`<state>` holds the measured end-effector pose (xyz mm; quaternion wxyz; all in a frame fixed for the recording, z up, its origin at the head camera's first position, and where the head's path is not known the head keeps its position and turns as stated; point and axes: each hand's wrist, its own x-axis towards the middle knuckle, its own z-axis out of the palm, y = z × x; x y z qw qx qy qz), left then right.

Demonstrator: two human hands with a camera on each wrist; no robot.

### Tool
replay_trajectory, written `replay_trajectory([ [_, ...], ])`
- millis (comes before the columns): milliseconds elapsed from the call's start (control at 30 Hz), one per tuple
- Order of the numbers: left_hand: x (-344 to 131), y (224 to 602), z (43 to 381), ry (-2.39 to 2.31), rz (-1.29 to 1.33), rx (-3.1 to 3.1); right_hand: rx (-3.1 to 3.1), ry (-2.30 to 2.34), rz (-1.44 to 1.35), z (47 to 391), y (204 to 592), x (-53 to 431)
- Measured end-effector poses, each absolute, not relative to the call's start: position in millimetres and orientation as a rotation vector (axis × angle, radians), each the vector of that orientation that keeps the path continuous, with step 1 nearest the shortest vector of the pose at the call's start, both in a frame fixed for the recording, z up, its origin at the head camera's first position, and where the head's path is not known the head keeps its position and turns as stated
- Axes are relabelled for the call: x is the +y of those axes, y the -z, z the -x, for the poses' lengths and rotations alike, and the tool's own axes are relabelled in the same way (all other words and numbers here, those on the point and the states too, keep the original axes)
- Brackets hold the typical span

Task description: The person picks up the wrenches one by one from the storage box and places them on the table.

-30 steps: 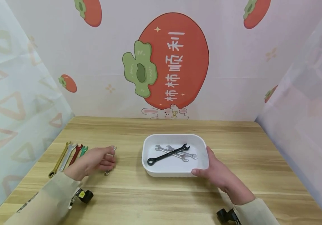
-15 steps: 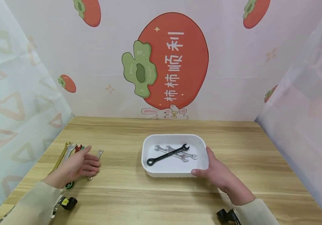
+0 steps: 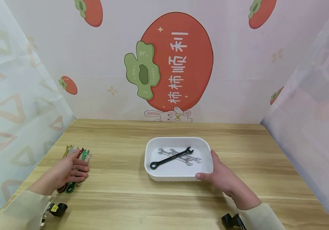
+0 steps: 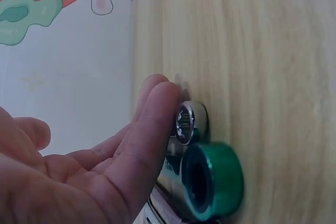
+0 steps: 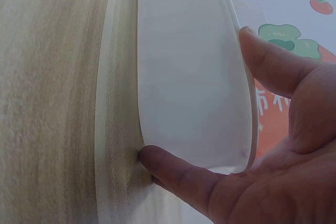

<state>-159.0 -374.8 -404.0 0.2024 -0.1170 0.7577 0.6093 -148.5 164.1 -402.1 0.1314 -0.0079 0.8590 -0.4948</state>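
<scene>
My left hand [image 3: 70, 171] is at the left of the table, its fingers extended against a small silver wrench [image 3: 88, 158]. That wrench lies beside a green wrench [image 3: 85, 155], whose ring end shows in the left wrist view. Red [image 3: 82, 150] and gold [image 3: 67, 149] wrenches lie in the same row, partly hidden under the hand. My right hand [image 3: 222, 174] holds the right end of a white plastic box [image 3: 173, 179], thumb at the near rim and fingers along the side. Inside the box, a black wrench [image 3: 171, 158] lies across two silver wrenches [image 3: 189, 162].
The wooden table [image 3: 129, 204] reaches back to a wall sheet [image 3: 104, 105] printed with persimmons. Pale sheets also stand at its left and right sides. Bare wood separates the wrench row from the box.
My left hand has moved left, and the small silver wrench has slid with it across the table to the coloured wrenches. My right hand and the box have stayed put.
</scene>
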Motion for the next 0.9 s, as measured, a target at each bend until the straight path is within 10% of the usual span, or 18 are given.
replay_trajectory([
  [500, -362, 393, 168, -1.594, 0.247, 2.224, 2.491, 1.434, 0.016, 151, 406, 165],
  [900, -259, 365, 192, -1.55, -1.074, 2.109, 2.508, 1.406, 0.009, 151, 404, 165],
])
